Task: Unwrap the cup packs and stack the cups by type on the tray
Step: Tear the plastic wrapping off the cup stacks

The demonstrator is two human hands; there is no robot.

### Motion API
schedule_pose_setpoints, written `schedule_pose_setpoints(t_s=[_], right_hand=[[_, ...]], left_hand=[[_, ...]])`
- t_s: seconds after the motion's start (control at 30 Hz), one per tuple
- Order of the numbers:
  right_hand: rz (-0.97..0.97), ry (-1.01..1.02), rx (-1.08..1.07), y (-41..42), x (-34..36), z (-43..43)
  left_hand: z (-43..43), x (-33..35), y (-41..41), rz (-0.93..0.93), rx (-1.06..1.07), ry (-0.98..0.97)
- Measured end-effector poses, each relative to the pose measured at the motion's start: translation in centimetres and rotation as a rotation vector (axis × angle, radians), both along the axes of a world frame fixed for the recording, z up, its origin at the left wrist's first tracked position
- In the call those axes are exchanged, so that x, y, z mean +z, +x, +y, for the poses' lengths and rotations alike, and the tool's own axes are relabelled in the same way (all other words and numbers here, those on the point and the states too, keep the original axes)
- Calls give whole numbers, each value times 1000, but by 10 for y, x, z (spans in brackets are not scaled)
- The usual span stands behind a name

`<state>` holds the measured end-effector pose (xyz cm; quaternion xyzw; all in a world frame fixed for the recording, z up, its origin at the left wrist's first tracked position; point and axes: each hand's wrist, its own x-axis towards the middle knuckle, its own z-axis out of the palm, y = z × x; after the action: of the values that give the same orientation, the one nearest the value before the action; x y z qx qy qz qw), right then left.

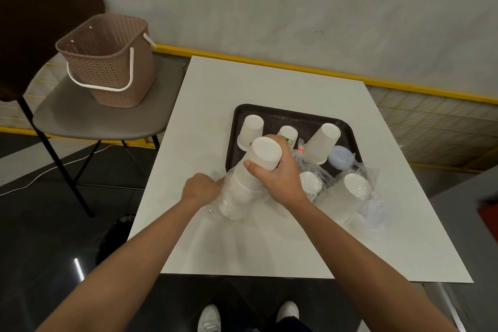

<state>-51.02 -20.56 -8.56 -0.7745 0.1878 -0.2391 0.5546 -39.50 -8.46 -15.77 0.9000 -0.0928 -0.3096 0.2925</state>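
- While the stack (246, 188) leaned on the table (242, 83) at the near-left corner of the tray (296, 118), the right hand (277, 172) gripped its upper end, fingers curled round the top cup.
- The left hand (200, 188) clutched the clear wrap (215, 209) bunched at the stack's lower end.
- The tray held upturned white cups (252, 129), a printed cup (289, 134) and bluish lids (340, 156).
- A wrapped pack (345, 197) lay just right of the hands.

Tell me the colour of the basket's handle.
The handle is white; the basket itself is a dusty pinkish brown. The head view shows it best.
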Motion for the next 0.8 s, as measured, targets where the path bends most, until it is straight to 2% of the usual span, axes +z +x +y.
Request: schedule_pose_setpoints(t_s=[0.07, 0.13, 0.17, 0.23, 0.33, 0.57, 0.63, 0.73, 0.8], right_hand=[[13, -13, 21, 0, 0, -1], [37, -20, 36, 0, 0, 0], [47, -21, 42, 0, -1, 0], [59, -24, 47, -1, -3, 0], [53, -28, 52, 0, -2, 2], [-8, -3, 22, -1, 7, -6], [-19, 5, 10, -2, 8, -8], [-30, 38, -31, -2, 7, -10], [-48, 66, -79, -3, 7, -11]], left_hand=[[1, 2, -2, 229, 74, -201], [0, 5, -6, 277, 23, -249], [0, 6, -7, 208, -39, -217], [-1, 6, -10, -49, -169, -83], [-2, 6, -14, -328, -237, 11], [0, 4, -15, -406, -173, 30], [0, 2, -9, -250, -81, 19], [2, 8, -2, 229, 136, -133], [7, 8, -1, 446, 180, -197]])
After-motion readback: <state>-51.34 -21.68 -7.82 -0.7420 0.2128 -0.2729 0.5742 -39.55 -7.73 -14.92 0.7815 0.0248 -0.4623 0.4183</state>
